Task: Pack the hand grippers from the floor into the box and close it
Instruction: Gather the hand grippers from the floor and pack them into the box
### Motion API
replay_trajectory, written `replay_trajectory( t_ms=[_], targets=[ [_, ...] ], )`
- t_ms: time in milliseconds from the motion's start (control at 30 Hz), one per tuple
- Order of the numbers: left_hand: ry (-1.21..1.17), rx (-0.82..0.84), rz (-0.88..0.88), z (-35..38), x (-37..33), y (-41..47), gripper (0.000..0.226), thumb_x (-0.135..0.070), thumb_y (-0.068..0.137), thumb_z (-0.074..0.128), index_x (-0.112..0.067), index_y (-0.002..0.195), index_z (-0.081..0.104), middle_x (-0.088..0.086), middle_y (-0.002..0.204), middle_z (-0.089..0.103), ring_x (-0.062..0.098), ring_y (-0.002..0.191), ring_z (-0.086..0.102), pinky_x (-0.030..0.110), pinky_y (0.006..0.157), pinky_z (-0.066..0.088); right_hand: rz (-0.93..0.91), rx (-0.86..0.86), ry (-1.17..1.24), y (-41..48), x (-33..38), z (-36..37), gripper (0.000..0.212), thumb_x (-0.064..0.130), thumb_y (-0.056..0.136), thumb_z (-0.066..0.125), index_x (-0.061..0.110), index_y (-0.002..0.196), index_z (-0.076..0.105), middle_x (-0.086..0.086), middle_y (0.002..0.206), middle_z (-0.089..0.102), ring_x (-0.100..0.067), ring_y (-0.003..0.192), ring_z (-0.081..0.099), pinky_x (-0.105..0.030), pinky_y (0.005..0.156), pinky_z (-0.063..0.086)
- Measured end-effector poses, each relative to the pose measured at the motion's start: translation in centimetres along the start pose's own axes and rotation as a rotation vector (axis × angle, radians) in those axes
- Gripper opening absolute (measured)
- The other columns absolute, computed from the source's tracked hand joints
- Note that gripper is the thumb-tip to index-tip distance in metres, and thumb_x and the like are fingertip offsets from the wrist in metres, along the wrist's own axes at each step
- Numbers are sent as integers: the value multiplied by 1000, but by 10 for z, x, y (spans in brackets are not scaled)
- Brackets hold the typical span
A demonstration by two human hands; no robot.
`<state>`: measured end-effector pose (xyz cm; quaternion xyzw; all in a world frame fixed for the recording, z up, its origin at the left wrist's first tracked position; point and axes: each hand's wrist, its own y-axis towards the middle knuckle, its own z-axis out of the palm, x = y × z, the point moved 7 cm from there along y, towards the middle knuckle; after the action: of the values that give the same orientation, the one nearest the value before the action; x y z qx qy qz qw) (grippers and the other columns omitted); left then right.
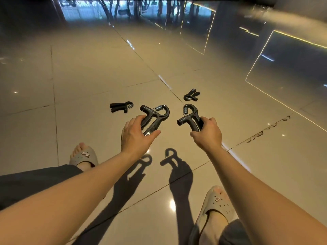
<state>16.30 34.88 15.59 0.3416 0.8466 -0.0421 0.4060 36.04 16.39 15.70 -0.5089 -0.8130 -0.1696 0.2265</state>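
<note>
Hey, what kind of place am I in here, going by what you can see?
Probably a gym or fitness room, indoors. Glossy tiled floor, what look like exercise machines at the far end, and hand grippers lying on the floor.

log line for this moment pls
left hand: holds hand gripper | right hand: holds second gripper | floor: two piles left | box: unseen

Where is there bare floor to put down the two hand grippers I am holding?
The tiles left of the left floor gripper are bare, as is the floor beyond the right floor gripper. The patch between the two sandals holds only shadows. It is crowded in the middle, where the left hand and right hand hold their grippers.
</note>
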Motion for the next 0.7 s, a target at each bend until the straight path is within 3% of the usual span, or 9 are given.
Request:
replay_trajectory(
  t_ms=[333, 433, 567, 700],
  targets=[
    [48, -41, 201, -126, -146, -143, 69, -53, 73, 81, -23, 130, 55, 0, 113, 62, 23, 110, 53, 47, 95, 47, -73, -50, -59, -170, 9, -178, 33, 16, 74, 74, 23, 104, 62, -3, 100, 56, -24, 74, 63, -37, 65, 56],
    [37, -42, 269, -147, -185, -187, 69, -54, 71, 82, -24, 129, 56, -1, 114, 63, 22, 109, 55, 46, 92, 50, -69, -82, -55, -218, 0, -230, 38, 16, 74, 77, 23, 108, 62, -5, 99, 61, -24, 76, 66, -41, 71, 60],
    [-17, -30, 319, -165, -219, -252, 69, -54, 71, 83, -24, 128, 56, -2, 112, 62, 19, 105, 55, 44, 89, 52, -60, -107, -50, -289, -16, -285, 41, 15, 75, 81, 21, 111, 63, -7, 99, 62, -25, 79, 67, -34, 67, 56],
    [-80, 15, 348, -168, -240, -323, 70, -53, 72, 83, -23, 129, 56, -1, 114, 63, 19, 107, 56, 44, 89, 54, -45, -146, -63, -370, -42, -327, 43, 16, 73, 83, 18, 112, 65, -5, 97, 62, -24, 77, 66, -40, 73, 61]
  ],
)
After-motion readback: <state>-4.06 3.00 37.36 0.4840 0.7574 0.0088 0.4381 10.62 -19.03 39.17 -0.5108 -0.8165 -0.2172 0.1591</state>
